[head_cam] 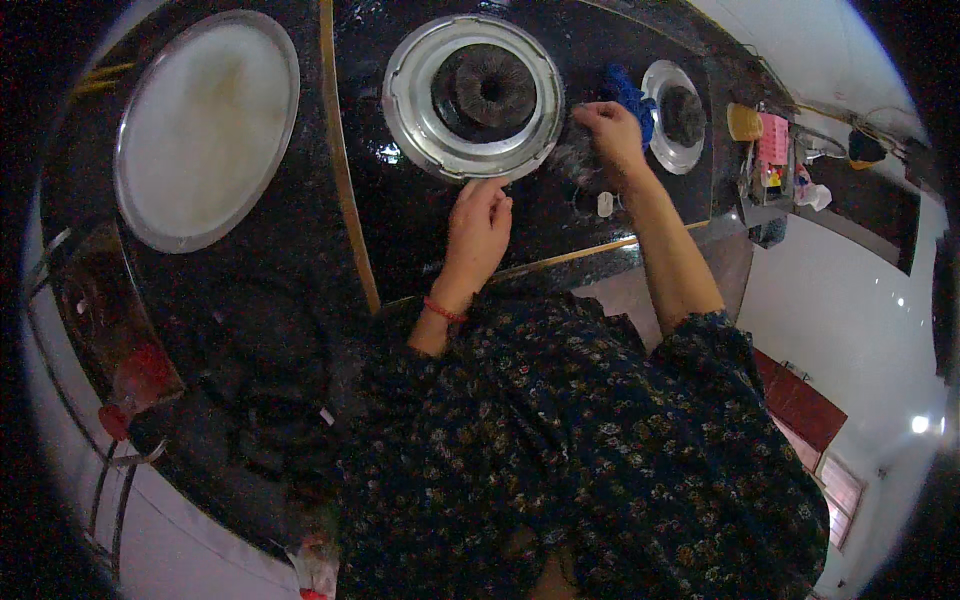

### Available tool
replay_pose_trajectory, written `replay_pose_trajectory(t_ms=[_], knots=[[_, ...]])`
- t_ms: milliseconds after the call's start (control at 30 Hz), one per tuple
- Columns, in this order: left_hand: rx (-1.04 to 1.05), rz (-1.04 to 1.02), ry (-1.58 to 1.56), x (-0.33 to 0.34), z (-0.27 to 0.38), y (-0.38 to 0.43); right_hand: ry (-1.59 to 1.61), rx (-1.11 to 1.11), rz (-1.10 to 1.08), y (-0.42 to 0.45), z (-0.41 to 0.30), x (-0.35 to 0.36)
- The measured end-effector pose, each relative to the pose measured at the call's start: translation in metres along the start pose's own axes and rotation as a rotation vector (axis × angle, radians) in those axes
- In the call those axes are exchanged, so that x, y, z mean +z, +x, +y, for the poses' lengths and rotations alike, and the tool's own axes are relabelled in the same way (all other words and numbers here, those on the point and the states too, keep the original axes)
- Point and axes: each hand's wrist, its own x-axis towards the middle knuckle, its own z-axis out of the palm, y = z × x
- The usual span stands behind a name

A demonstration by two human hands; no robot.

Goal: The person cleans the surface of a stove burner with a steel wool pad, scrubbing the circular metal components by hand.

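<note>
A black gas stove top [405, 247] lies before me with two round burners. My left hand [480, 232] has its fingertips at the near rim of the larger-looking burner's silvery metal ring [409, 90]. Whether they grip the rim or only touch it cannot be made out. Inside the ring sits a dark, ridged burner head [480, 90]. Just right of the ring, my right hand [611, 135] has its fingers drawn together; anything small between them is too blurred to tell. A crumpled blue cloth [634, 97] lies behind that hand, partly covered by it.
A second burner [675, 116] is at the right, and a pale control knob [604, 204] near the front edge. To the left lies a large round metal tray [206, 135]. A yellowish cup [743, 121] and a pink basket [773, 139] stand far right by a faucet [817, 150].
</note>
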Motion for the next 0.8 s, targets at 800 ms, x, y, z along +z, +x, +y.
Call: replay_pose_trajectory(t_ms=[800], knots=[[-0.037,0.009,-0.003,0.007,-0.013,0.001,-0.554,-0.260,-0.102,-0.037,-0.033,0.032]])
